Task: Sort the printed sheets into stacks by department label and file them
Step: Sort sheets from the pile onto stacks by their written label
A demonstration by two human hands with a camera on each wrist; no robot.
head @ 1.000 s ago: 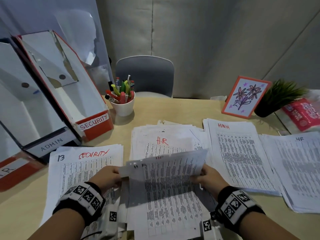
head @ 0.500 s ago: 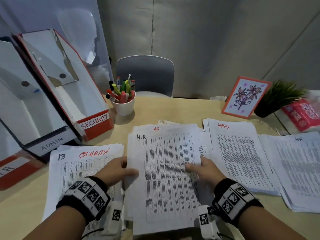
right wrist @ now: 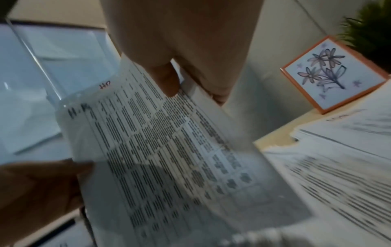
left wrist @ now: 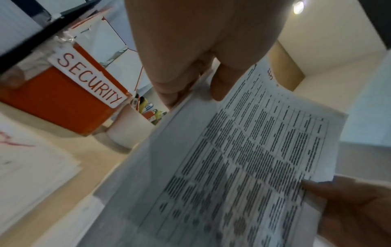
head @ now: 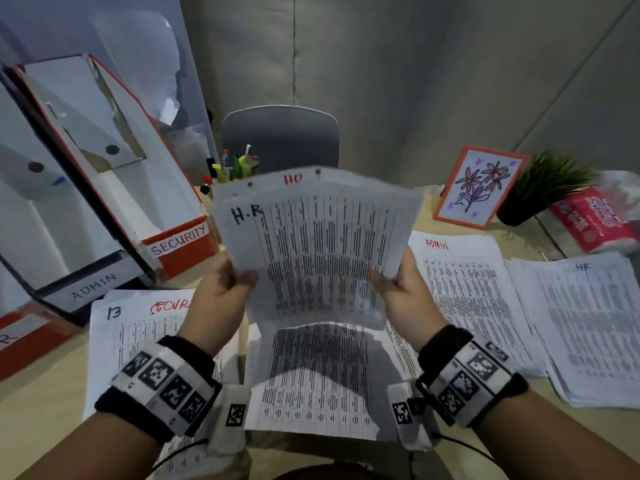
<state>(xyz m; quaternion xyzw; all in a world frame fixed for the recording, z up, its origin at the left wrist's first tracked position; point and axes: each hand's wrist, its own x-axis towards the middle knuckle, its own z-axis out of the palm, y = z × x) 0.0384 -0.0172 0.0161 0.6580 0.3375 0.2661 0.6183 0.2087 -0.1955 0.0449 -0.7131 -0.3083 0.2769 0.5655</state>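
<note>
We hold the H.R stack [head: 322, 244] up off the tabletop [head: 41, 403] with both hands, tilted toward us. Our left hand [head: 221, 299] grips its left edge, thumb curled over the front sheet and fingers behind; our right hand [head: 405, 292] grips the right edge the same way. The stack is white paper printed with a dense table of dark text in narrow columns. "H.R" is handwritten in black at the top left of the front sheet, and a red scrawl shows on a sheet peeking out behind its top edge. The sheets are unevenly aligned, with staggered top corners, and the lower part bows.

More printed sheets [head: 311, 382] lie flat on the tabletop below the raised stack. To the left lies the SECURITY pile [head: 138, 323], lettered in red, and to the right the ADMIN pile [head: 464, 289], with another pile [head: 588, 317] marked "HF" beyond it. At far left stand the file boxes: the orange SECURITY box [head: 180, 244] and the ADMIN box [head: 90, 289] beside it.
</note>
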